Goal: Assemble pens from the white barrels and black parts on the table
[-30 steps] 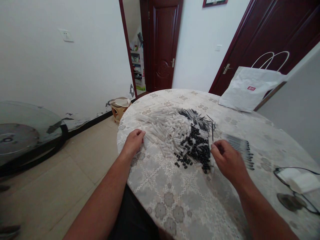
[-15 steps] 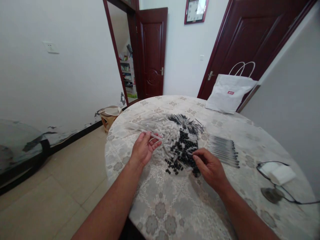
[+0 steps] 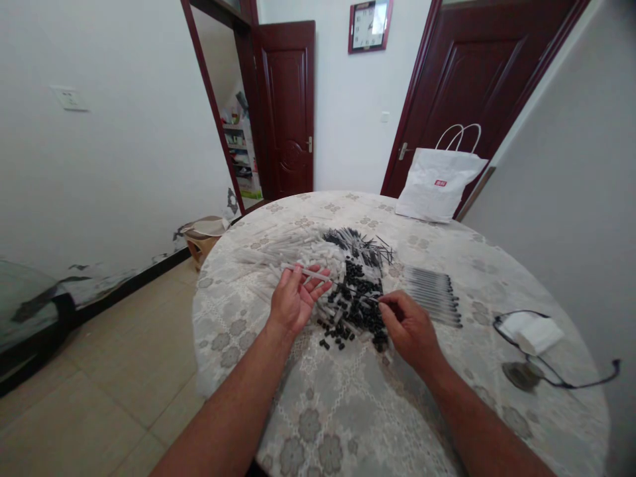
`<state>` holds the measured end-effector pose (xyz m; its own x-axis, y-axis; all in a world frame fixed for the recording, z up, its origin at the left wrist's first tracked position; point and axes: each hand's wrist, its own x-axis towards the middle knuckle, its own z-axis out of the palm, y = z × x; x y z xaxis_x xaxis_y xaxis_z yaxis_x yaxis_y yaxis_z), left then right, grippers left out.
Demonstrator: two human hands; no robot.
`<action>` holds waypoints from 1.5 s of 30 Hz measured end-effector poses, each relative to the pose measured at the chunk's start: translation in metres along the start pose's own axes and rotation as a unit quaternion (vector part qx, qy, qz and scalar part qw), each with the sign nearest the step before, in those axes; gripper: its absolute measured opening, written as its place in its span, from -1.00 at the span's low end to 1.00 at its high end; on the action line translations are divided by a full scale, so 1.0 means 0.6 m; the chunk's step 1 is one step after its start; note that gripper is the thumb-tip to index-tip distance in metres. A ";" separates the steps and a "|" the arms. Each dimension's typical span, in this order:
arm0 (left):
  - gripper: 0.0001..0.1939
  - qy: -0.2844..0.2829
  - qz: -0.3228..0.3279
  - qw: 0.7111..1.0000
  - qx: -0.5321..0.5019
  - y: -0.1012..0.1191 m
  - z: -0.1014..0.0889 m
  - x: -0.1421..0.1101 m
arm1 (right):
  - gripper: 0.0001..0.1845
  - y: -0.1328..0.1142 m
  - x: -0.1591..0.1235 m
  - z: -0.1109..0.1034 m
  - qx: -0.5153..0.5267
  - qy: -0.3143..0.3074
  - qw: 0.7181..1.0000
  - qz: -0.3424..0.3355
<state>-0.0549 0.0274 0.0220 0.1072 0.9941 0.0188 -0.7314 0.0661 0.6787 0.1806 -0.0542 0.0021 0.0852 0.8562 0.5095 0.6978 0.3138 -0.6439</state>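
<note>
My left hand [image 3: 297,301] pinches a translucent whitish pen barrel [image 3: 313,273] between thumb and fingers, the other fingers spread beneath it. To its right, my right hand [image 3: 408,328] is closed in a pinch on a thin dark pen refill [image 3: 355,291], which points toward the barrel's end; whether they touch cannot be made out. Below and between the hands lies a heap of small black pen parts [image 3: 365,308]. Whitish pen barrels [image 3: 271,252] and short white pieces [image 3: 322,252] are piled behind my left hand. Dark refills [image 3: 358,244] lie scattered behind the black parts.
A row of pens [image 3: 432,295] with dark ends lies right of the heap. Glasses [image 3: 566,384], folded white tissue [image 3: 534,333] and a round dark object [image 3: 521,375] rest on the right. A white paper bag [image 3: 437,185] stands at the far edge of the round table [image 3: 318,391].
The view has shifted a little to the right. The barrel in my left hand is now nearer my right hand, and a dark refill shows between them.
</note>
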 end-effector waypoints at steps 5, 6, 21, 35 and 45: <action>-0.71 0.000 0.002 1.000 0.000 -0.002 -0.006 0.000 | -0.82 0.000 0.000 0.001 -0.014 -0.004 1.000 0.007; -0.70 -0.002 0.003 1.000 0.004 -0.003 -0.007 0.000 | -0.83 0.000 0.000 0.001 -0.013 -0.005 1.000 0.007; -0.67 -0.005 0.037 0.999 0.032 -0.010 -0.013 -0.001 | -0.83 0.002 -0.004 -0.004 -0.016 0.002 1.000 0.002; -0.65 -0.011 0.030 0.999 0.032 -0.013 -0.010 -0.006 | -0.84 -0.003 -0.003 -0.004 -0.025 0.004 1.000 -0.008; -0.76 -0.115 -0.100 0.981 0.123 -0.032 -0.001 -0.025 | -0.86 -0.016 -0.007 0.006 0.123 -0.099 0.987 -0.022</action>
<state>-0.0430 0.0115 0.0082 0.4016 0.9157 0.0132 -0.4988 0.2066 0.8417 0.1712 -0.0596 0.0039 -0.0997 0.8953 0.4341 0.5023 0.4219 -0.7548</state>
